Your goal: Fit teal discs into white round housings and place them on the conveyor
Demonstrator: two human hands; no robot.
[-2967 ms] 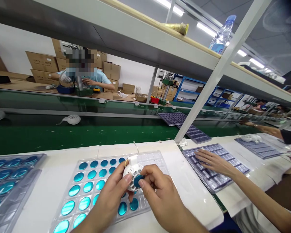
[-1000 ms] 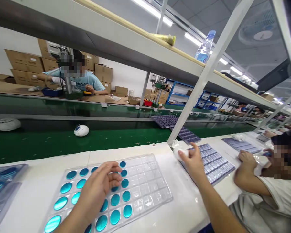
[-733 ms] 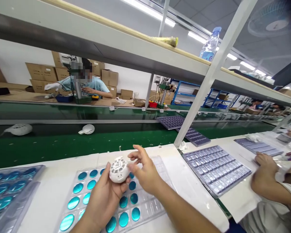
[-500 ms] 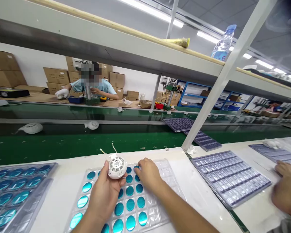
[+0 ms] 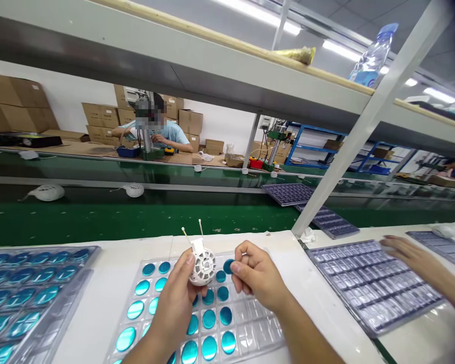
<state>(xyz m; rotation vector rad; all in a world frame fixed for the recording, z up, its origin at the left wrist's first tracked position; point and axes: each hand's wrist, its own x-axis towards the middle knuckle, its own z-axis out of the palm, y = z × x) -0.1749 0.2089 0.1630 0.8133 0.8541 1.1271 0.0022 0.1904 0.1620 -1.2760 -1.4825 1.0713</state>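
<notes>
My left hand [image 5: 174,298] is closed round a white round plastic housing [image 5: 203,268] with slots in its face and two thin wires sticking up. Close to its right side, my right hand [image 5: 260,275] pinches a shiny blue disc [image 5: 228,266] between thumb and fingers. The disc and the housing are apart. Under both hands lies a clear plastic tray [image 5: 260,326] with rows of blue discs; its right-hand pockets hold none. My left hand and forearm hide some of the pockets.
Another disc tray [image 5: 66,313] is at the left. A co-worker's hand [image 5: 417,258] reaches over a tray [image 5: 375,283] at the right. Beyond runs a green conveyor belt [image 5: 174,215] carrying white housings [image 5: 50,192]. A slanted post [image 5: 337,167] and a shelf [image 5: 212,71] stand ahead.
My right hand has lifted a blue disc out of the tray and brought it beside the housing. At the right, the co-worker's hand has moved left over a tray.
</notes>
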